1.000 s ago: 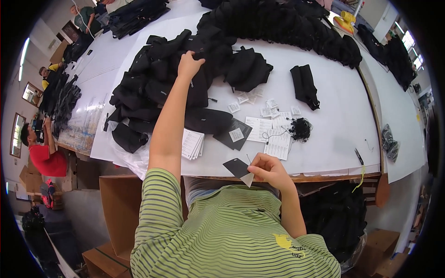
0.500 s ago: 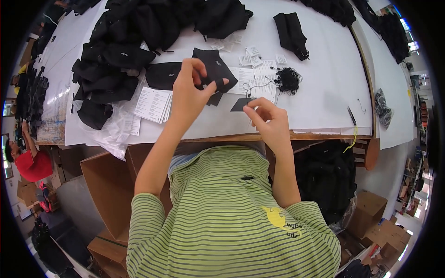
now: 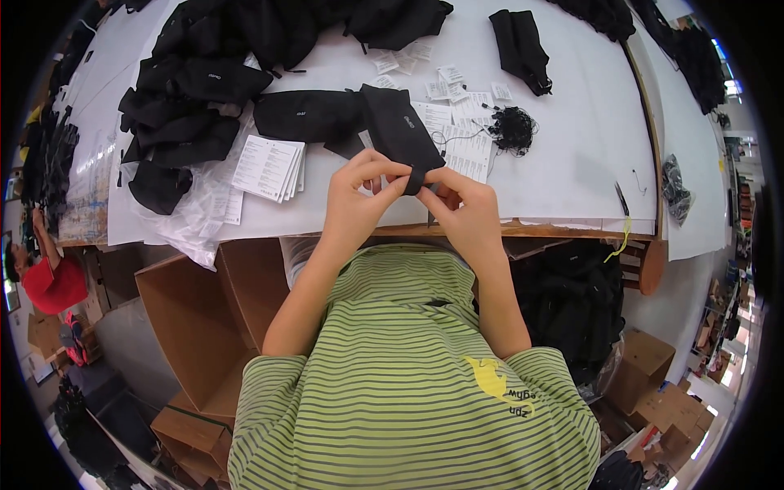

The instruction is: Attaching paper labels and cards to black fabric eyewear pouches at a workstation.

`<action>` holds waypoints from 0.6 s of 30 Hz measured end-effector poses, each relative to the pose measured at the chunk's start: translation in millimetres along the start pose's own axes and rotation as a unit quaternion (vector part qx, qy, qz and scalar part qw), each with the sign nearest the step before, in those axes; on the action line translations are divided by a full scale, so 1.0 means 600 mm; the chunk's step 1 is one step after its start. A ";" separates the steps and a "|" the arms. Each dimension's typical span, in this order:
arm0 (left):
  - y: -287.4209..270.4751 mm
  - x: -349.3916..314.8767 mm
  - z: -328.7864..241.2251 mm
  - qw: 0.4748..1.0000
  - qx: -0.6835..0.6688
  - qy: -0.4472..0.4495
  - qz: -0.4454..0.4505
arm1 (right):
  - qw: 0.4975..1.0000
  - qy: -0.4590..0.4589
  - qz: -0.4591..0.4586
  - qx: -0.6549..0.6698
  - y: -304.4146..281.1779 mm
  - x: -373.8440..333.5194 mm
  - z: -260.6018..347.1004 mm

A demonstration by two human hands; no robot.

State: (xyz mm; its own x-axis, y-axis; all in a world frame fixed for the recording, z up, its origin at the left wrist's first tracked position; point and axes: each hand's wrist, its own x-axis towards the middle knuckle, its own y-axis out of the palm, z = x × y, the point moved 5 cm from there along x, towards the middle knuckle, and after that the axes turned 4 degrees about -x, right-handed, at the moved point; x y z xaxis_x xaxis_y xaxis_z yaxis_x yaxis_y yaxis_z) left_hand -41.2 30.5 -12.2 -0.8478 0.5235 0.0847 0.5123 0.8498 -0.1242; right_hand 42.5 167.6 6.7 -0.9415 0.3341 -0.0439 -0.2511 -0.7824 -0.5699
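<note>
Just beyond the table's front edge, my left hand (image 3: pixel 359 192) and my right hand (image 3: pixel 467 204) meet, thumbs and fingertips pinched together. Between them is a short black strap loop (image 3: pixel 416 181) at the near end of a flat black fabric pouch (image 3: pixel 400 122). The pouch slants away from me, its far end against another black pouch (image 3: pixel 306 116) lying on the left. A thin dark edge shows below my right fingers; what it belongs to I cannot make out. Printed white paper sheets (image 3: pixel 469 147) lie right of the held pouch, partly under a thin black cord.
A tangle of black cords (image 3: pixel 513 131) lies right of the sheets. Stacked printed cards (image 3: pixel 267 169) and clear plastic (image 3: pixel 192 220) sit left, below a heap of black pouches (image 3: pixel 184 122). Snips (image 3: pixel 622 200) lie far right. An open cardboard box (image 3: pixel 192 327) stands below the table.
My right hand has come left to meet my left hand at the loop. The left hand has moved right and nearer, drawing the pouch along. The dark card by my right hand is no longer plainly visible.
</note>
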 end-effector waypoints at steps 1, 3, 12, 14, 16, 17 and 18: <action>-0.001 -0.004 0.001 1.000 0.000 -0.001 -0.002 | 1.000 -0.001 0.002 0.000 0.003 0.001 -0.005; -0.018 -0.011 0.003 0.991 -0.078 -0.010 -0.110 | 0.975 -0.010 -0.008 0.224 0.005 0.005 -0.017; -0.019 -0.035 -0.020 0.961 -0.256 -0.096 -0.044 | 0.891 0.028 0.092 0.444 0.001 -0.002 -0.030; -0.016 -0.037 -0.025 0.970 -0.227 -0.077 -0.035 | 0.893 0.027 0.079 0.442 0.006 0.000 -0.023; -0.014 -0.038 -0.035 0.978 -0.198 -0.060 -0.024 | 0.895 0.027 0.064 0.441 0.009 0.001 -0.017; -0.013 -0.040 -0.042 0.983 -0.170 -0.073 -0.010 | 0.896 0.045 0.059 0.439 0.012 0.001 -0.018; -0.011 -0.040 -0.045 0.986 -0.141 -0.086 0.003 | 0.896 0.063 0.054 0.436 0.014 0.001 -0.020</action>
State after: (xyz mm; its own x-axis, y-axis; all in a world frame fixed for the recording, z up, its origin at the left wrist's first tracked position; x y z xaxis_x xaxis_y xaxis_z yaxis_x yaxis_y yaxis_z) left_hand -20.5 13.7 13.2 -0.8424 0.5318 -0.0868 0.5154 0.8422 0.1582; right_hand 42.6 167.5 -8.2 -0.9518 0.2454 -0.1839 -0.2921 -0.9084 0.2992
